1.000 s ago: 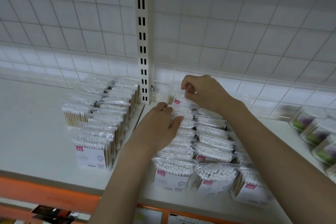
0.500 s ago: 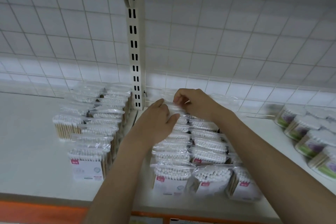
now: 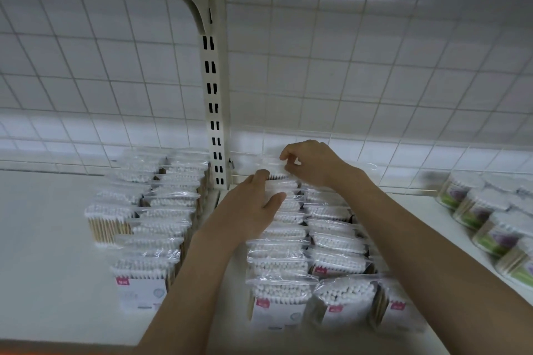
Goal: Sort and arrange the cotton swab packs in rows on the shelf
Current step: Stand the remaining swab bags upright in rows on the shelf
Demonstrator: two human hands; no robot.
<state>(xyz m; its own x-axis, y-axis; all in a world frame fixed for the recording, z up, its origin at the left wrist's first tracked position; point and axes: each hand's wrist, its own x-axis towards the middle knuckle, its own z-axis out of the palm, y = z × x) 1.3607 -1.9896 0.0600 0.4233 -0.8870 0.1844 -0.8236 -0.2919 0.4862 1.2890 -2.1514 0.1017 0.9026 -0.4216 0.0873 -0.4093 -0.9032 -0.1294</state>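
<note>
**Both hands at the back of the right-hand rows**

On your far left, the white shelf [image 3: 43, 239] carries one block of cotton swab packs [image 3: 161, 210]: two rows running from the front edge back toward the wire grid panel [image 3: 346, 66]. The front pack [image 3: 141, 285] of that block stands upright with a pink label showing, and one pack with wooden sticks visible [image 3: 108, 225] sits just beside the block on its left edge.

Moving right, the slotted upright post [image 3: 213, 95] rises between the two blocks of packs.

Your left hand [image 3: 251, 207] lies on top of the leftmost row of the second block [image 3: 279, 239], near its back end. Its fingers are straight and relaxed, the thumb spread toward the right, pressing lightly on the pack tops; it grips nothing.

Your right hand [image 3: 311, 163] is further back, close to the grid. Its fingers are curled, and thumb and fingertips pinch the clear plastic top of the rearmost pack [image 3: 269, 164] in that row, which stands just ahead of the grid.

Under your right forearm, two more rows [image 3: 334, 242] of the second block run to the front edge, packs touching one another.

At the far right, round tubs with green and purple labels [image 3: 490, 219] stand in a group, well apart from the packs.
</note>
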